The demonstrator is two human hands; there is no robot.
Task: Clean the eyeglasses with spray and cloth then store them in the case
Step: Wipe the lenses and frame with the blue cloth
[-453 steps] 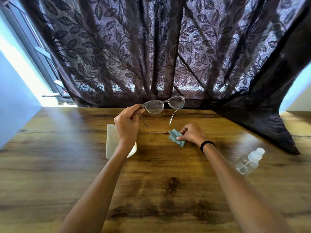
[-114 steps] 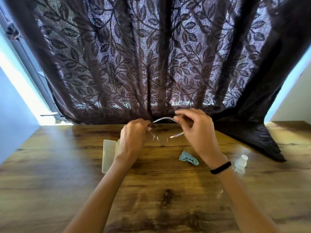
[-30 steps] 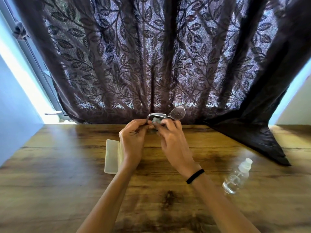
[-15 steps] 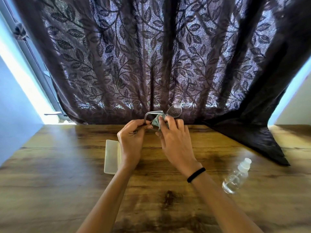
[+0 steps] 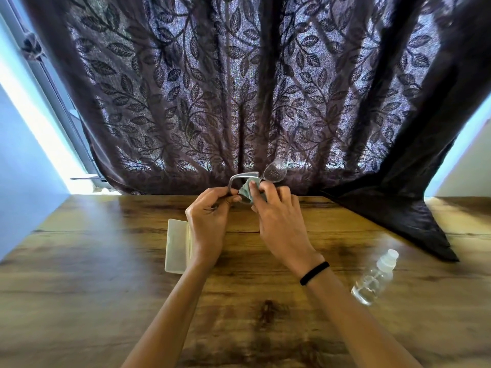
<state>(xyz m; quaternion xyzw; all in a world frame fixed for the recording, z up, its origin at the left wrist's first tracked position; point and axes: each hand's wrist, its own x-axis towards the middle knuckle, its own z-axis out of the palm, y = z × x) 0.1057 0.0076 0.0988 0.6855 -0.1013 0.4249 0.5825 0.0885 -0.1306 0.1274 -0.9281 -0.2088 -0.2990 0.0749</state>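
Clear-framed eyeglasses are held up above the far edge of the table, in front of the curtain. My left hand pinches the frame at its left end. My right hand presses a small teal cloth against the left lens, which the cloth mostly hides. The right lens sticks up, speckled with droplets. A pale open case lies on the table under my left wrist. A clear spray bottle lies on its side at the right.
The wooden table stretches toward me. A dark leaf-patterned curtain hangs behind it, and its hem drapes onto the table at the right. A bright window gap shows at the far left.
Over the last second the glasses tilted so the right lens points higher, and the cloth shifted on the left lens. Earlier the cloth lay on the table; it is now in my right hand.
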